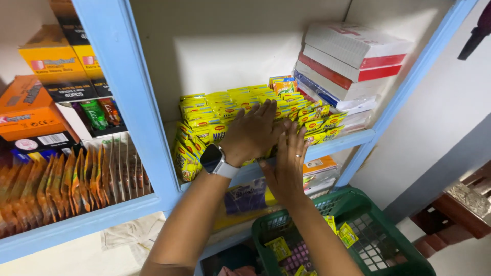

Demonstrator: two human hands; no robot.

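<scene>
Here both hands lie flat, fingers spread, holding nothing: left hand [251, 133] on top of the yellow packets [215, 115], right hand [286, 166] against their near face at the shelf [340, 144] edge. Rows run left-right; green basket [409, 255] below.

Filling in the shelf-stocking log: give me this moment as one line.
left hand: flat on yellow sachets | right hand: pressed against sachet row at shelf edge | green basket: below, few sachets inside
</scene>
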